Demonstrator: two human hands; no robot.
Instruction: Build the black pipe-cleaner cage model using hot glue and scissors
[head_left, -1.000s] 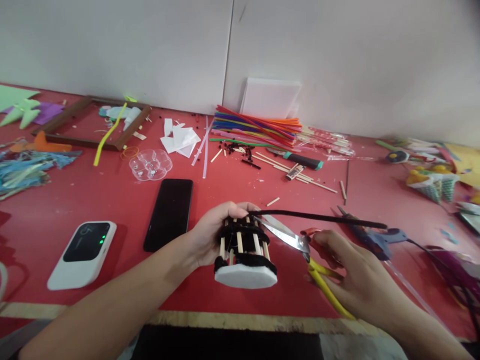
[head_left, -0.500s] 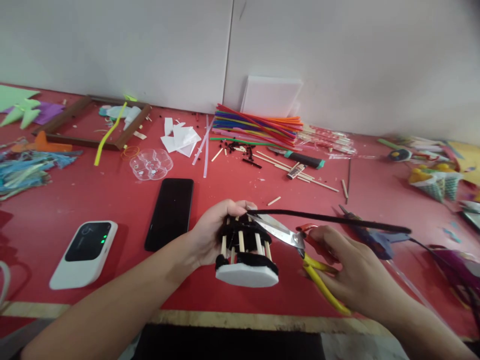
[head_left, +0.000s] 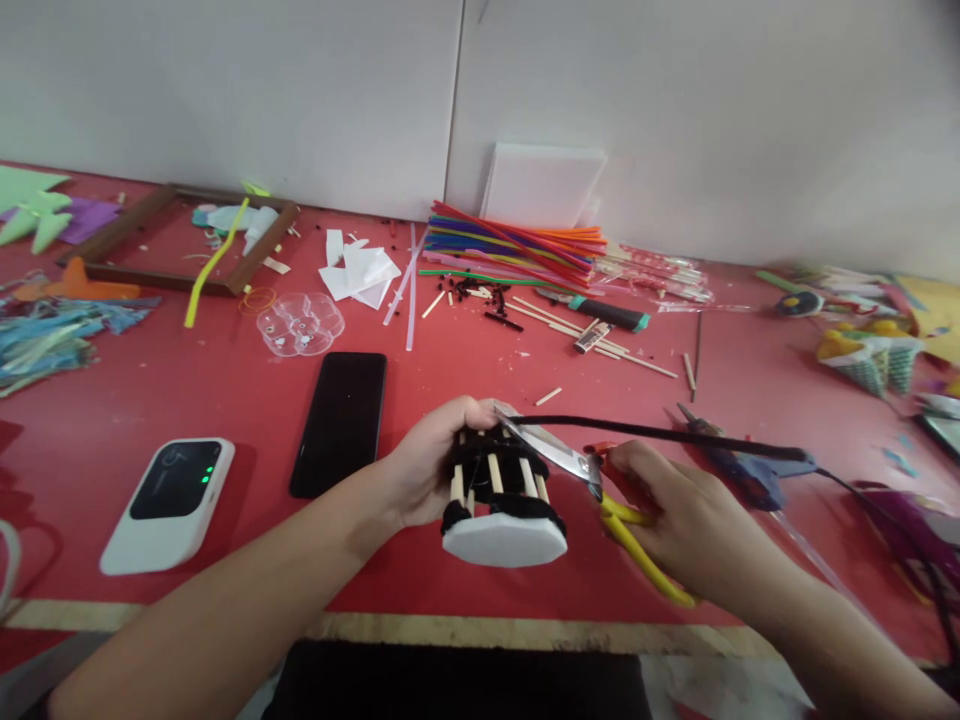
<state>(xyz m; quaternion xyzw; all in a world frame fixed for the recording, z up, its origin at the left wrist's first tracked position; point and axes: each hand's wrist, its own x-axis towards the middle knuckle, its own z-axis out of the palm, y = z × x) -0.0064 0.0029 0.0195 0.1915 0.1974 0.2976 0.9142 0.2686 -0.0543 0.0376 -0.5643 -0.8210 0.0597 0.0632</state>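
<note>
The left hand [head_left: 431,450] is at the centre of the frame, its fingers gripping the upper part of a small craft piece [head_left: 496,475]. The piece sits just below the centre, tilted, with pale wooden sticks standing between black fuzzy bands and a white many-sided base turned toward the bottom of the frame. A long black pipe cleaner [head_left: 637,430] runs rightward from the top of the piece, near the left thumb; whether its near end is fixed there cannot be told.

Right of centre, the right hand [head_left: 679,505] has its fingers closed around the red and yellow handles of a pair of scissors [head_left: 559,455]. The blades point up and left, their tips at the left thumb, just beside the pipe cleaner. How far the 2 blades are parted is unclear.

Beyond the right hand, a glue gun [head_left: 739,465] lies on the red counter [head_left: 450,375], partly behind the pipe cleaner. A black phone [head_left: 341,425] lies left of the left hand, and a white device [head_left: 171,505] with green lights is at the lower left. In the upper middle are a bundle of coloured pipe cleaners [head_left: 514,245] and a utility knife [head_left: 607,313].
</note>
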